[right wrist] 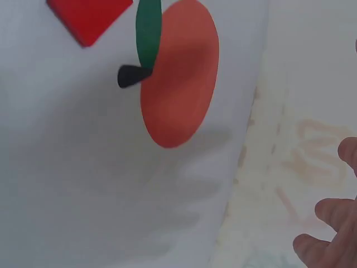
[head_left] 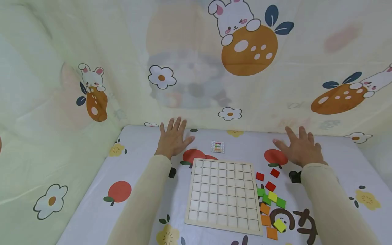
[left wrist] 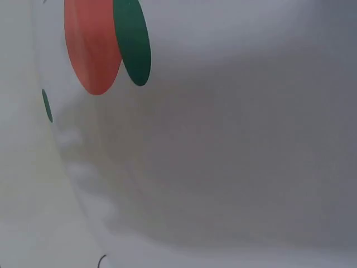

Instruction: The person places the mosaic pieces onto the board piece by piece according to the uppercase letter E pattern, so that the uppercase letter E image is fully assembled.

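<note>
My left hand [head_left: 173, 139] is stretched out with its fingers spread near the back of the table, left of a small card [head_left: 217, 147] printed with a coloured grid. On the far right, my right hand [head_left: 301, 148] is also spread, over the cloth behind the loose tiles; several of its fingertips [right wrist: 329, 213] show in the right wrist view. Neither hand holds anything. Between the forearms lies a wooden grid board [head_left: 188, 204] with pale square cells. Beside its right edge are scattered red tiles [head_left: 270, 186], green tiles [head_left: 280, 203], yellow tiles [head_left: 279, 225] and orange tiles [head_left: 265, 220].
A white cloth with printed fruit [head_left: 119, 191] covers the table. Pale patterned curtains [head_left: 190, 41] stand at the back and sides, close to the fingertips. Dark objects at the wrists [head_left: 295, 177] are partly hidden by the sleeves.
</note>
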The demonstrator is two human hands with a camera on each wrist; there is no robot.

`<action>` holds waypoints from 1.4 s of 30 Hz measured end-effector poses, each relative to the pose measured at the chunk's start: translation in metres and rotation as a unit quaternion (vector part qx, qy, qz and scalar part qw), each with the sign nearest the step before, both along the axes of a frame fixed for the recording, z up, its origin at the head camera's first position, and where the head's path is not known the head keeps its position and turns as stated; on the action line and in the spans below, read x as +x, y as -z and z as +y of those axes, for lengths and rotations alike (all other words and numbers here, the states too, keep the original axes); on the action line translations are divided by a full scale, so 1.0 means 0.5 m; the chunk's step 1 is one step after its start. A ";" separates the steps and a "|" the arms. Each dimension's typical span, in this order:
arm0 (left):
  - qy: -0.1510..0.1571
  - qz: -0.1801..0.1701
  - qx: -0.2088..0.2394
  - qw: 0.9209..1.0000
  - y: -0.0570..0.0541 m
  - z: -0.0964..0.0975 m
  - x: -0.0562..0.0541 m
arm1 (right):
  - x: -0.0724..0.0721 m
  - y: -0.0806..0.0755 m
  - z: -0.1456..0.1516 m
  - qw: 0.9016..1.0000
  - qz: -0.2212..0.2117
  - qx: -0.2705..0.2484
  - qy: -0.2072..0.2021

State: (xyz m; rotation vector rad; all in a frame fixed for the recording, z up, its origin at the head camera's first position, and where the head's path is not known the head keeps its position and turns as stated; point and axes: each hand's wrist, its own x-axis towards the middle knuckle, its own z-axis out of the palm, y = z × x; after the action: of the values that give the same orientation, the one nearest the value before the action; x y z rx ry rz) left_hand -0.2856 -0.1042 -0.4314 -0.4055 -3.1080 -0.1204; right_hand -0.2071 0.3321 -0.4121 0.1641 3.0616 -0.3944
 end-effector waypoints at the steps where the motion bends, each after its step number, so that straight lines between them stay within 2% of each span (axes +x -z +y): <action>1: 0.001 -0.002 0.002 1.000 0.001 0.000 0.001 | 0.001 0.003 0.000 1.000 -0.004 -0.002 -0.002; 6: 0.006 -0.023 0.036 0.999 0.006 -0.002 0.012 | 0.006 0.022 -0.004 0.999 -0.027 -0.008 -0.019; 10: -0.002 -0.058 0.069 0.996 0.013 0.001 0.030 | 0.021 0.036 -0.011 0.998 -0.056 -0.028 -0.029; 16: -0.013 -0.096 0.120 0.988 0.018 0.013 0.083 | 0.059 0.051 -0.025 0.993 -0.082 -0.070 -0.041; 19: -0.017 -0.113 0.167 0.979 0.020 0.016 0.119 | 0.077 0.061 -0.029 0.992 -0.085 -0.082 -0.050; 23: -0.021 -0.134 0.229 0.964 0.029 0.020 0.165 | 0.094 0.069 -0.033 0.992 -0.082 -0.083 -0.053; 27: -0.028 -0.145 0.254 0.956 0.044 0.025 0.200 | 0.105 0.076 -0.031 0.992 -0.083 -0.088 -0.041; 35: -0.046 -0.168 0.281 0.944 0.060 0.026 0.246 | 0.111 0.091 -0.034 0.992 -0.071 -0.100 -0.021; 42: -0.052 -0.182 0.335 0.923 0.071 0.023 0.270 | 0.119 0.098 -0.040 0.991 -0.029 -0.127 0.002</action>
State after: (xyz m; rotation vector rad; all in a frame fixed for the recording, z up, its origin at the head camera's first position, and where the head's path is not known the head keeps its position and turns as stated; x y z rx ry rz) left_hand -0.1506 -0.0925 -0.4670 -0.2075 -3.1239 -1.3441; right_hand -0.1478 0.3123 -0.4612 0.1665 2.9199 -0.7604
